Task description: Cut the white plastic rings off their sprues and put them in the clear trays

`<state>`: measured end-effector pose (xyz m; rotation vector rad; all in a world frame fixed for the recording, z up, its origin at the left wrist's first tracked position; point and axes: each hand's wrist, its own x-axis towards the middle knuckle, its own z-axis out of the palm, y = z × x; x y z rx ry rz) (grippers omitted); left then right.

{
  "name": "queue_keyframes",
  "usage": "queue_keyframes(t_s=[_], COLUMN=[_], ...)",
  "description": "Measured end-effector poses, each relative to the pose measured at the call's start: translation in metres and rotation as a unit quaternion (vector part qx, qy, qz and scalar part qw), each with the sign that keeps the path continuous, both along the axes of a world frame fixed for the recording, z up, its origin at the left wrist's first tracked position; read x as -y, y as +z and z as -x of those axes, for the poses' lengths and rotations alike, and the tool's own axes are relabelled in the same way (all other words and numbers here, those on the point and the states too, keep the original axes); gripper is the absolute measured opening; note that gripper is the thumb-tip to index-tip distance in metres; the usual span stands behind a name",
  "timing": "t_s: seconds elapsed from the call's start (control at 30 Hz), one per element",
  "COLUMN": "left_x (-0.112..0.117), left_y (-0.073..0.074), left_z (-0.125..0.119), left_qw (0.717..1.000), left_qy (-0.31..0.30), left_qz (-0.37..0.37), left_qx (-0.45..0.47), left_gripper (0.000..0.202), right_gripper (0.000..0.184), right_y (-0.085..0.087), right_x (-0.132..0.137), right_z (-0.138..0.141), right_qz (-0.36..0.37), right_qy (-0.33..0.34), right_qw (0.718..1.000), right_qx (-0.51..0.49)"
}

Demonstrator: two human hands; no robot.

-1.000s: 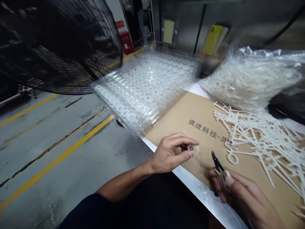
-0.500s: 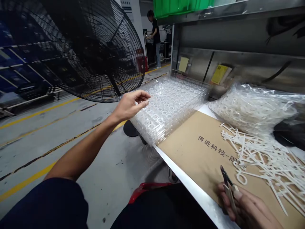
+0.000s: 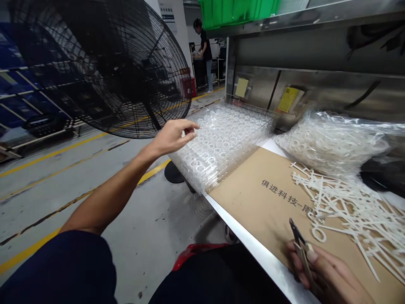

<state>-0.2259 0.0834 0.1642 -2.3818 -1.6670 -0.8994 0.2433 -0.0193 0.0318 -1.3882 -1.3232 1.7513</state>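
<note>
My left hand (image 3: 174, 136) reaches out over the left edge of a stack of clear plastic trays (image 3: 221, 143) whose pockets hold white rings. Its fingers are pinched together; a small white ring seems to sit between them, though it is too small to be sure. My right hand (image 3: 322, 272) rests at the bench's front edge, closed around small cutting pliers (image 3: 299, 242) with the jaws pointing away from me. A loose white ring (image 3: 319, 233) lies on the brown cardboard sheet (image 3: 275, 202) just beyond the pliers.
A pile of white plastic sprue sticks (image 3: 354, 207) covers the cardboard's right side. Behind it lies a clear bag of white rings (image 3: 332, 143). A large black floor fan (image 3: 104, 71) stands left of the bench. Another person (image 3: 204, 52) works far back. A green crate (image 3: 237, 10) sits overhead.
My left hand left the cardboard, where it pinched a white ring, and swung up and left to the tray stack. My right hand kept the pliers near the front edge.
</note>
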Motion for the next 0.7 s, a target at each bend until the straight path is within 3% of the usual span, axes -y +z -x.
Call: queue_keyframes(t_s=[0.07,0.17,0.27,0.37,0.47,0.57,0.63,0.7], left_x=[0.025,0.061,0.073,0.061,0.040,0.026,0.023,0.021], left_y=[0.001,-0.017,-0.052,-0.090,-0.114,-0.123,-0.125,-0.125], left_z=[-0.030,-0.084,-0.138,-0.205,-0.272,-0.322,-0.340,-0.343], left_qw=[0.998,0.995,0.980,0.958,0.959,0.958,0.957,0.957], left_qy=[-0.029,-0.081,-0.189,-0.268,-0.223,-0.155,-0.142,-0.141], left_qz=[-0.054,-0.057,0.011,0.094,0.158,0.185,0.187,0.189], left_qx=[0.000,0.015,0.058,0.039,-0.071,-0.157,-0.171,-0.168], left_gripper=[0.021,0.027,0.027,0.021,0.038,0.060,0.058,0.048], right_gripper=[0.048,0.037,0.046,0.044,0.039,0.036,0.037,0.039], right_y=[0.006,0.009,0.004,-0.001,-0.001,-0.003,-0.004,-0.005], right_x=[0.004,0.008,-0.001,-0.012,-0.022,-0.030,-0.032,-0.033], right_z=[0.005,0.010,0.002,-0.015,-0.027,-0.032,-0.033,-0.032], right_qz=[-0.036,-0.136,-0.230,-0.326,-0.381,-0.399,-0.401,-0.400], right_qy=[0.008,0.000,-0.140,-0.250,-0.285,-0.285,-0.280,-0.273], right_qw=[0.999,0.987,0.959,0.910,0.879,0.871,0.872,0.875], right_qx=[-0.014,-0.088,-0.087,-0.059,-0.035,-0.013,0.002,0.014])
